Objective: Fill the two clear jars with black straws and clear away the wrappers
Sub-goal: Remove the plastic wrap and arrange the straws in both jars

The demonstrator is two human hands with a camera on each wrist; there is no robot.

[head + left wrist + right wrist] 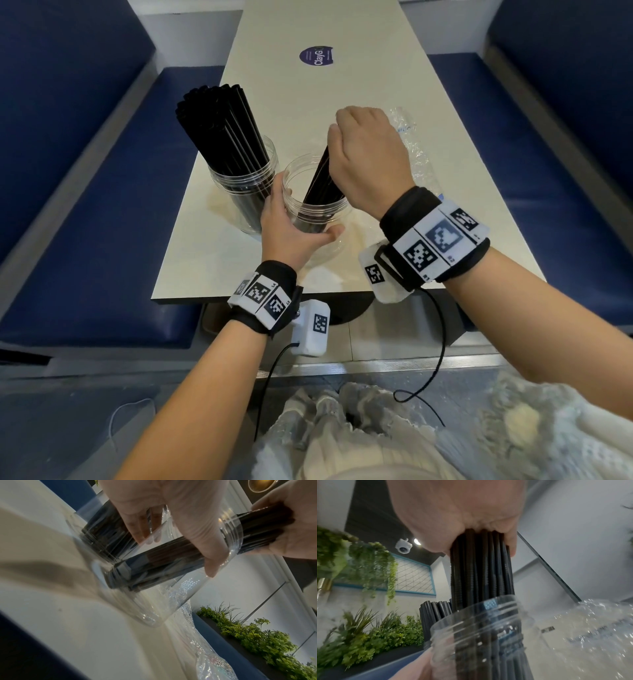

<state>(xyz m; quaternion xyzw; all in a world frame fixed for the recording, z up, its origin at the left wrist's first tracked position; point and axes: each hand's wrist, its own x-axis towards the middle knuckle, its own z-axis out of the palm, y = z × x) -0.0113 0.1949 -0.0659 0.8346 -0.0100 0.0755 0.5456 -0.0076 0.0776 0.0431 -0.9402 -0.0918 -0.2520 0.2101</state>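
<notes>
Right hand point(368, 161) clamps a straw bundle point(320, 186) standing in the near jar point(313, 212); left hand point(291, 229) wraps that jar near the tabletop point(342, 85) edge. Far jar point(245, 192) full. Wrapper point(416, 154), apparently crumpled, lies right.

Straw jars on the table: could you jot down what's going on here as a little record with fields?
far jar: full of black straws, standing on the table
near jar: partly filled
left hand: steadies the near jar by its side
right hand: grips a straw bundle, lower ends inside the near jar
wrapper: crumpled clear plastic, lying beyond the right hand
</notes>
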